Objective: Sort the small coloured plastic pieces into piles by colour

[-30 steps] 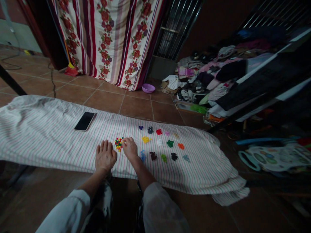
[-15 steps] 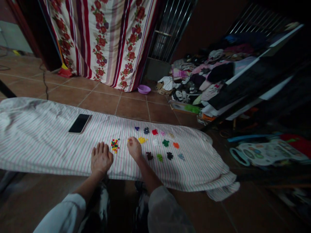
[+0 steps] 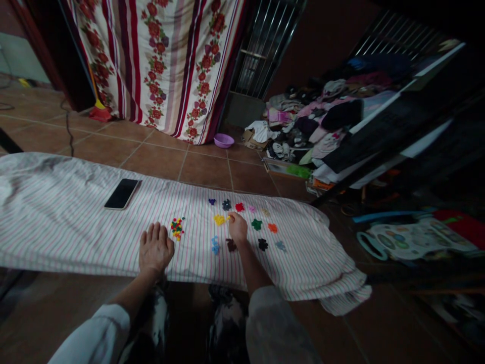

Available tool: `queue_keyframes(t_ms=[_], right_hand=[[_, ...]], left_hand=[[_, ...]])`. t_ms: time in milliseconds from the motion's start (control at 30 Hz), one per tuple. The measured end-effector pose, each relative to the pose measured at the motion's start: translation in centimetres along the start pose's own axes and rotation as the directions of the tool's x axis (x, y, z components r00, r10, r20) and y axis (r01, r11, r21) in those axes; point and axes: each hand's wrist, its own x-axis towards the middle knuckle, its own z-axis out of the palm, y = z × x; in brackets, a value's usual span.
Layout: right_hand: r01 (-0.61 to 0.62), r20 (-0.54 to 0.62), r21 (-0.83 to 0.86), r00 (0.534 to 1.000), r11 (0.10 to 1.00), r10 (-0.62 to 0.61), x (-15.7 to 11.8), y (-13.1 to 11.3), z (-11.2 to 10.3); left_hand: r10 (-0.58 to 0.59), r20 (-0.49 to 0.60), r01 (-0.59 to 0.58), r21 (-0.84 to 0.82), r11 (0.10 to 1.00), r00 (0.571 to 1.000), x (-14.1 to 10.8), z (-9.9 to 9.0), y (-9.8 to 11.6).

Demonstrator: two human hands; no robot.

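Note:
My right hand [image 3: 238, 228] is closed in a pinch on a small yellow piece [image 3: 228, 218], just right of the yellow pile [image 3: 219, 220]. Flat on the striped cloth, with fingers stretched, lies my left hand [image 3: 155, 246]. Beside its fingertips is a mixed pile [image 3: 177, 229] of red, yellow and green pieces. Around my right hand are little single-colour piles: red [image 3: 239, 207], dark grey [image 3: 226, 205], green [image 3: 256, 224], orange [image 3: 272, 228], light blue [image 3: 215, 245], brown [image 3: 231, 245] and black [image 3: 262, 244]. My right hand and forearm hide the white and lime piles.
A phone [image 3: 122, 193] lies on the striped cloth [image 3: 76, 217] to the left. Beyond the cloth, a purple basin [image 3: 224, 140] stands on the tiled floor near a floral curtain [image 3: 162, 65]. Heaped clothes [image 3: 310, 116] fill the back right.
My right hand has moved right, past the yellow pile, with the yellow piece at its fingertips. The light blue pile has come into view. My left hand stays flat in place.

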Motion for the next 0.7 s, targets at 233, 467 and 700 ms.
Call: queue_keyframes(t_ms=[233,467,700], right_hand=[[0.03,0.075,0.014,0.997,0.999,-0.031,0.3,-0.8,0.7],[0.092,0.12,0.029,0.988,0.995,-0.095,-2.1,-1.7,-0.9],[0.117,0.148,0.044,0.981,0.992,-0.123,-3.5,-1.8,-1.9]], left_hand=[[0.016,0.003,-0.016,0.047,0.999,1.0,0.1,-0.2,0.1],[0.006,0.0,-0.006,0.034,0.999,1.0,0.0,0.2,-0.1],[-0.008,0.008,0.008,-0.015,1.0,1.0,0.1,0.1,0.0]])
